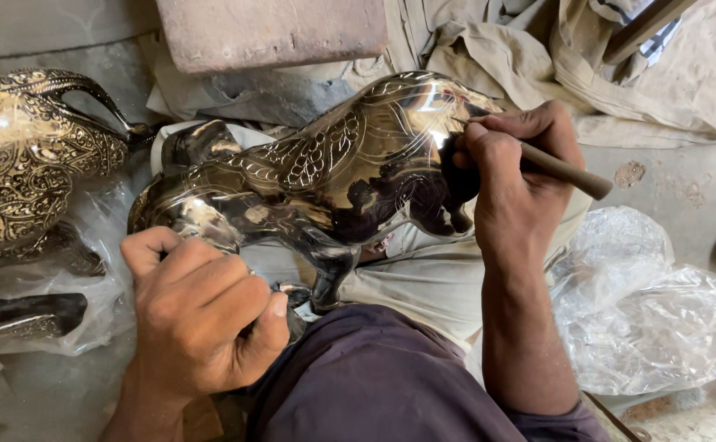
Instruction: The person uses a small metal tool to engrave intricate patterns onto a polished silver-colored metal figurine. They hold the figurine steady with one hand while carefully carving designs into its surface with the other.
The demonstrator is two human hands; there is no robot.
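Across the person's lap, on pale cloth, lies a polished dark metal animal figure, its shiny flank cut with fine feather-like line patterns and its legs pointing toward the person. The right hand rests against the figure's rounded end, fingers pinched around a wooden-handled engraving tool whose thin tip touches the metal surface. The left hand is clenched around the lower part of the figure near a leg, knuckles up. A dark purple sleeve fills the near edge of the view. To the left, on crumpled clear plastic, sits another ornate metal piece densely covered with gold-coloured scrollwork. More clear plastic wrap lies on the floor at the right, and a reddish stone block and rumpled beige cloth lie beyond the figure
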